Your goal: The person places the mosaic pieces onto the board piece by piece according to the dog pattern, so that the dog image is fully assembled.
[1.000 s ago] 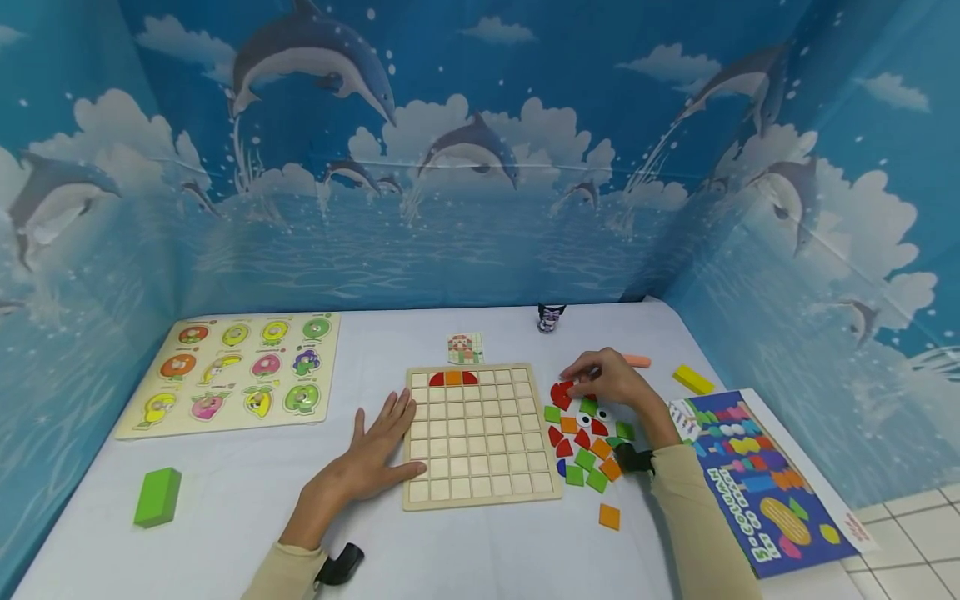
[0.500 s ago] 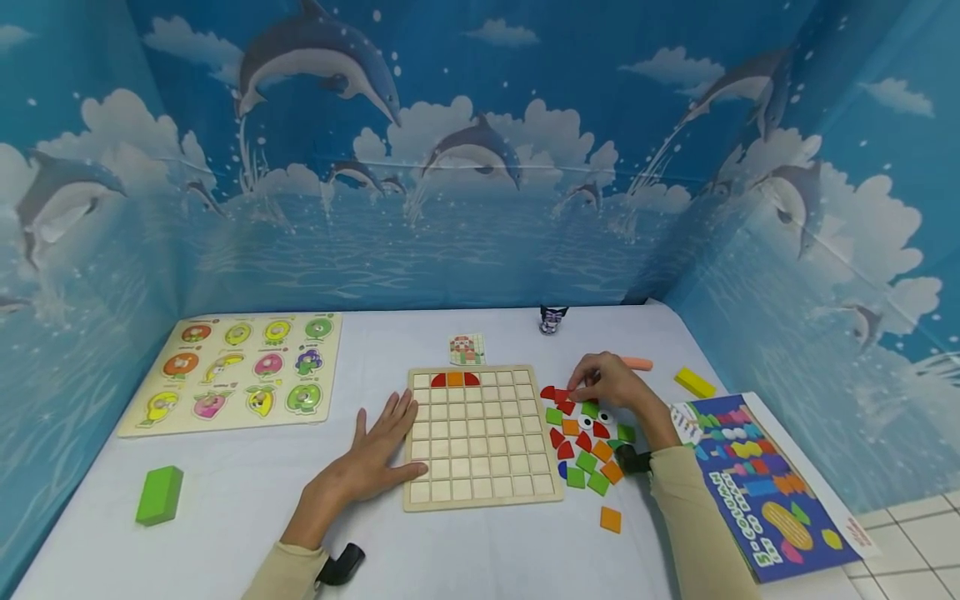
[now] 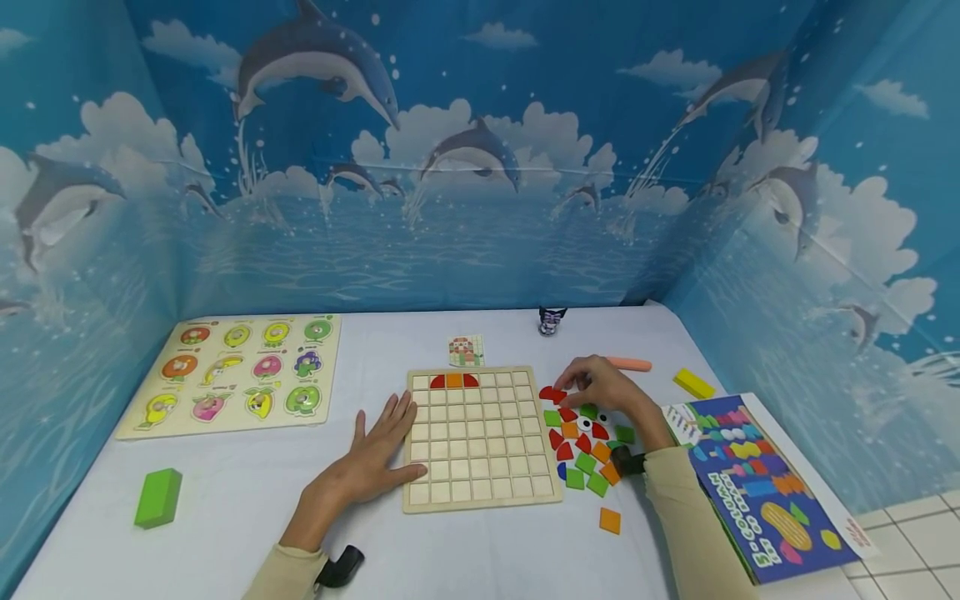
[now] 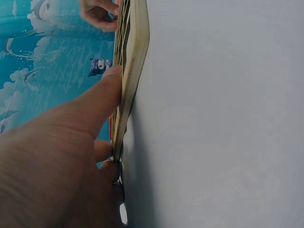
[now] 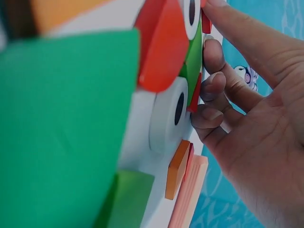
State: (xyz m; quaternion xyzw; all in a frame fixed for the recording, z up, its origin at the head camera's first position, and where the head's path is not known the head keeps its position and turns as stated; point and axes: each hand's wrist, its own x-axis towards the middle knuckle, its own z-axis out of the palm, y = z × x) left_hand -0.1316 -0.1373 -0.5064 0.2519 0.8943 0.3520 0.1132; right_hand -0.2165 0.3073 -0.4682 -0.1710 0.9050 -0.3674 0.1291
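My left hand point(image 3: 375, 458) rests with spread fingers on the left edge of a wooden grid board point(image 3: 480, 442); in the left wrist view its thumb point(image 4: 107, 95) lies against the board's rim. The board's top row holds an orange square tile point(image 3: 454, 380) between two red quarter-round tiles point(image 3: 471, 381). Right of the board, my right hand point(image 3: 603, 387) pinches a red tile point(image 3: 557, 396) between thumb and fingers, beside another red tile point(image 3: 547, 392). The right wrist view shows its other fingers curled and only the edge of that red tile point(image 5: 206, 23).
Green, orange, red and eye-patterned tiles point(image 3: 585, 463) lie loose below the right hand. Behind the board are a pattern card point(image 3: 466, 350) and a small figurine point(image 3: 551, 321). A fruit puzzle point(image 3: 247, 371), green block point(image 3: 158, 497), yellow block point(image 3: 693, 382), salmon stick point(image 3: 628, 364) and blue box point(image 3: 772, 492) surround.
My right hand has shifted slightly left and toward me over the last half second, with the red tile at its fingertips drawn left. My left hand stays on the board.
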